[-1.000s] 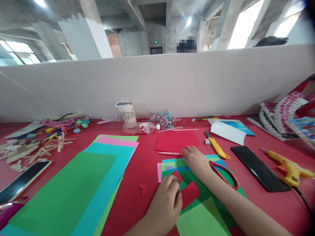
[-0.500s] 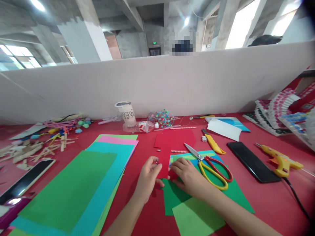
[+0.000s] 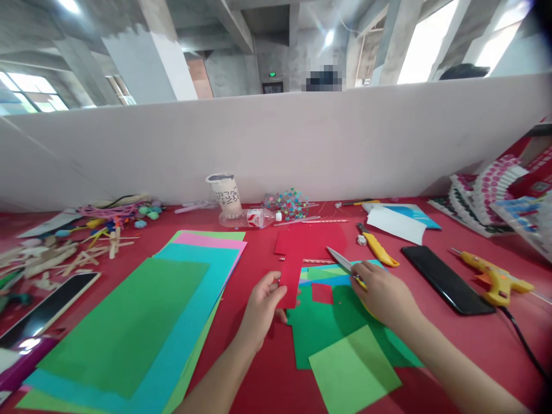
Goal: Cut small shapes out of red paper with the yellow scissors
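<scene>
On the red tabletop (image 3: 237, 287) we see coloured sheets (image 3: 125, 322), and near its far edge a cup (image 3: 227, 195) and a bottle (image 3: 254, 218).

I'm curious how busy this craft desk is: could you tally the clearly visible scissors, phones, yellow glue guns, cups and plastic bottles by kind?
Scissors, under the right hand: 1
Phones: 2 (black phone, pale-edged phone)
Yellow glue gun: 1
Cup: 1
Plastic bottle, lying down: 1
Total: 6
</scene>
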The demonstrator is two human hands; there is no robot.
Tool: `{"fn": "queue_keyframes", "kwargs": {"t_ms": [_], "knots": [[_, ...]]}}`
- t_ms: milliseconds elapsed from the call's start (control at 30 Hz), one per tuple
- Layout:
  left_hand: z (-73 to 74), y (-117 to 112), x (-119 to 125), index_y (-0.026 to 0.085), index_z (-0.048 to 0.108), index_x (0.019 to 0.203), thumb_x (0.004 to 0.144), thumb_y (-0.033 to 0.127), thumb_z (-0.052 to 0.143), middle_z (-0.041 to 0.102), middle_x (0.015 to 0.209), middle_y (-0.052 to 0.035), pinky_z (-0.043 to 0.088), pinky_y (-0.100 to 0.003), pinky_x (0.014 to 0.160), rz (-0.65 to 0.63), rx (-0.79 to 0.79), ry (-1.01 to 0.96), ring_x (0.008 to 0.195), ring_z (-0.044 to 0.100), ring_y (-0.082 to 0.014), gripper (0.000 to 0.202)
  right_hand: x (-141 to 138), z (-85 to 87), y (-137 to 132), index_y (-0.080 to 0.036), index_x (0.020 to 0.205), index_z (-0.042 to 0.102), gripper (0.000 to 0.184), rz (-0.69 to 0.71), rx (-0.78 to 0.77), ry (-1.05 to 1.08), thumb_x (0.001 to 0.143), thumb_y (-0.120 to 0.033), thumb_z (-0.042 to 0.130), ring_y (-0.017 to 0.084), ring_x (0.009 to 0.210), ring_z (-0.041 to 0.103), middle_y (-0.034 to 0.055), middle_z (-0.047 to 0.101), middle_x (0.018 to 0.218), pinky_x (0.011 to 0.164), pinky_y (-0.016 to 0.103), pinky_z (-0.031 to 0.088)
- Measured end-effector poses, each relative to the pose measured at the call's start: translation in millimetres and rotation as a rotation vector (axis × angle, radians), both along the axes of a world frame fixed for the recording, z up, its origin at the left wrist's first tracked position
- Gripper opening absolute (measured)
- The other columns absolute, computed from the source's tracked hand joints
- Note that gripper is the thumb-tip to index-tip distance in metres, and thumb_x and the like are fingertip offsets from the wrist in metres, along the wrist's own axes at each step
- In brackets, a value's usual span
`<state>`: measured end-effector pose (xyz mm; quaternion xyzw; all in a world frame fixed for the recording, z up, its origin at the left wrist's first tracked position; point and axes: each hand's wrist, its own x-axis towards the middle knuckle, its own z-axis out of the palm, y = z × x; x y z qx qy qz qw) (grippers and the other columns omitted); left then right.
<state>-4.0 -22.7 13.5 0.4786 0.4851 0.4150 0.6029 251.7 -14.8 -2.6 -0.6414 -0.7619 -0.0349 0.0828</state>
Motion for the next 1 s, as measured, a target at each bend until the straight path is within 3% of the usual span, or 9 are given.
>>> {"fn": "queue_keyframes", "kwargs": {"t_ms": [67, 167, 433, 567, 667, 800, 900, 1000], "knots": [[-2.9, 0.0, 0.2, 0.016, 0.049, 0.1, 0.083, 0.036, 0.053, 0.071, 0.083, -0.0065, 0.039, -0.016, 0.037, 0.007, -0.008, -0.004, 0.067, 0.07, -0.0187, 0.026, 18.7, -2.9, -0.3, -0.016, 0.104, 0.063, 0.016, -0.09, -0.052, -0.049, 0.093, -0.026, 0.059, 0.02, 0.086, 0.066, 0.0053, 0.067, 0.104, 0.074, 0.038, 0.055], [-6.5, -0.7, 1.9, 0.017, 0.047, 0.097, 0.084, 0.037, 0.053, 0.071, 0.079, -0.0052, 0.037, -0.016, 0.036, -0.011, -0.024, 0.005, 0.06, 0.068, -0.0168, 0.024, 33.8, -10.5, -1.5, -0.016, 0.108, 0.062, 0.02, -0.117, -0.109, -0.066, 0.092, -0.027, 0.06, 0.021, 0.09, 0.066, 0.0061, 0.066, 0.108, 0.077, 0.041, 0.055], [-0.9, -5.5, 4.5, 0.018, 0.047, 0.092, 0.085, 0.039, 0.054, 0.068, 0.064, -0.0004, 0.039, -0.017, 0.04, -0.054, 0.0, 0.058, 0.046, 0.06, -0.0117, 0.023, 39.7, -16.8, 0.5, -0.017, 0.113, 0.06, 0.023, -0.154, -0.139, 0.014, 0.093, -0.027, 0.059, 0.022, 0.092, 0.065, 0.0069, 0.064, 0.113, 0.077, 0.041, 0.055], [-1.6, -9.6, 7.7, 0.018, 0.05, 0.093, 0.086, 0.037, 0.054, 0.067, 0.063, 0.0003, 0.043, -0.02, 0.046, -0.148, -0.027, 0.03, 0.047, 0.06, -0.0114, 0.02, 45.2, -23.2, 4.5, -0.017, 0.116, 0.059, 0.025, -0.187, -0.123, 0.062, 0.093, -0.026, 0.059, 0.022, 0.093, 0.065, 0.0075, 0.063, 0.116, 0.077, 0.042, 0.055], [-3.0, -10.9, 10.6, 0.018, 0.051, 0.096, 0.086, 0.034, 0.053, 0.068, 0.066, -0.0008, 0.047, -0.023, 0.051, -0.15, -0.033, 0.026, 0.052, 0.062, -0.0135, 0.019, 44.8, -23.3, 4.9, -0.017, 0.116, 0.059, 0.026, -0.217, -0.121, 0.097, 0.092, -0.026, 0.06, 0.023, 0.096, 0.064, 0.0077, 0.063, 0.117, 0.079, 0.043, 0.054], [-2.0, -12.2, 13.7, 0.018, 0.048, 0.097, 0.085, 0.027, 0.052, 0.07, 0.076, -0.004, 0.051, -0.028, 0.06, -0.177, -0.04, 0.009, 0.063, 0.068, -0.0179, 0.016, 39.0, -9.4, 0.3, -0.016, 0.114, 0.059, 0.024, -0.293, -0.124, 0.186, 0.092, -0.027, 0.059, 0.021, 0.088, 0.066, 0.0066, 0.065, 0.111, 0.075, 0.041, 0.055], [-2.4, -12.7, 15.1, 0.018, 0.048, 0.096, 0.084, 0.025, 0.051, 0.068, 0.073, -0.0028, 0.049, -0.027, 0.057, -0.231, -0.024, 0.019, 0.059, 0.066, -0.0169, 0.015, 30.8, 3.3, -5.3, -0.016, 0.112, 0.059, 0.023, -0.276, -0.099, 0.351, 0.092, -0.028, 0.06, 0.019, 0.08, 0.065, 0.0049, 0.065, 0.103, 0.069, 0.036, 0.054], [-5.4, -10.4, 14.5, 0.018, 0.049, 0.096, 0.084, 0.03, 0.054, 0.066, 0.068, -0.0006, 0.048, -0.026, 0.055, -0.127, -0.017, 0.035, 0.055, 0.064, -0.0158, 0.018, 19.0, 8.9, -11.8, -0.016, 0.088, 0.061, 0.014, -0.179, -0.155, 0.565, 0.085, -0.029, 0.064, 0.013, 0.057, 0.058, -0.0037, 0.06, 0.068, 0.052, 0.026, 0.046]]}}
